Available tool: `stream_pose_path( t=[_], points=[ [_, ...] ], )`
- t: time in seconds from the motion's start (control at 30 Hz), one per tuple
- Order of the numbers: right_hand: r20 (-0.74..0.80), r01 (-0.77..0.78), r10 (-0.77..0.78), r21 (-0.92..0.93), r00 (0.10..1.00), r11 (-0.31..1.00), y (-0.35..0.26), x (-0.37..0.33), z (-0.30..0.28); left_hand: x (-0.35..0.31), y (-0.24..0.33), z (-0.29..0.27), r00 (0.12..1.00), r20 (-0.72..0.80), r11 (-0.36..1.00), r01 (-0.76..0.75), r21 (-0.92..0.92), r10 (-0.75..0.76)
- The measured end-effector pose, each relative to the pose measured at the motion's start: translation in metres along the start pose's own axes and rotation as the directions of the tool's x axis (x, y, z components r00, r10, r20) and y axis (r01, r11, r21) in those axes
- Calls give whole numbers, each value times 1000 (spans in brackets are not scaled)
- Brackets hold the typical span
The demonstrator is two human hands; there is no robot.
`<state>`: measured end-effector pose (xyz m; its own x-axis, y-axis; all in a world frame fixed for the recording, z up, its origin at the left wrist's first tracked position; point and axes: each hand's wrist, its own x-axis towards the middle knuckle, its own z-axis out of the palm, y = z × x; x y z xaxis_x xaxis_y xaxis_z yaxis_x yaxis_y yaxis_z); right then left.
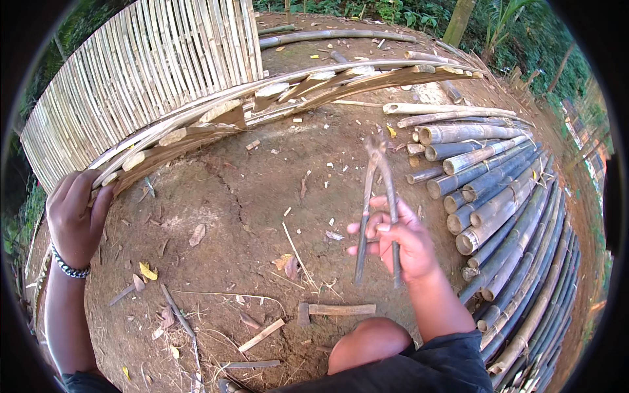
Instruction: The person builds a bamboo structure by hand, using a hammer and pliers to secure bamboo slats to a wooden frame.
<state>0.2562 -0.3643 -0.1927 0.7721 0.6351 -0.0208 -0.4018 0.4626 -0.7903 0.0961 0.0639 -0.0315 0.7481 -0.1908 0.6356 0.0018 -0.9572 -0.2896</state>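
Observation:
My left hand (72, 211), with a chain bracelet at the wrist, is closed round the near end of a long bamboo frame rail (177, 145). Split, pale-edged pieces line that rail, and it curves away to the upper right. In my right hand (401, 241) is a pair of long-handled metal pincers (372, 173), jaws pointing up and handles spread apart. My fingers and thumb pass about the handles, and the jaws look blurred. Nothing is between the jaws that I can make out. An upright panel of slim bamboo slats (151, 65) rises from behind the rail.
A large pile of cut bamboo poles (498, 190) fills the right side. A hatchet (337, 310) lies on the dirt before my knee (369, 344), near a wood strip (262, 335). Chips and leaves dot the ground. Another pole (341, 35) lies at the back, before greenery.

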Motion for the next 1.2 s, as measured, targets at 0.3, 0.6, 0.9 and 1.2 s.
stream_pose_path(
  t=[0.3, 0.6, 0.9, 1.2],
  points=[
    [148, 72, -42, -205, 988, 976, -73, -5, 31, -12, 11, -3, 999, 49, 1000, -20, 3, 20],
    [47, 23, -5, -391, 999, 920, -86, -9, 47, -17, 11, -2, 999, 51, 1000, -18, -14, 19],
    [-26, 61, -85, -489, 996, 870, -82, -7, 52, -16, 14, 0, 999, 47, 1000, -19, -13, 19],
    [-66, 82, -175, -690, 982, 719, -82, -5, 60, -17, 12, 1, 998, 61, 1000, -17, -4, 17]
  ],
)
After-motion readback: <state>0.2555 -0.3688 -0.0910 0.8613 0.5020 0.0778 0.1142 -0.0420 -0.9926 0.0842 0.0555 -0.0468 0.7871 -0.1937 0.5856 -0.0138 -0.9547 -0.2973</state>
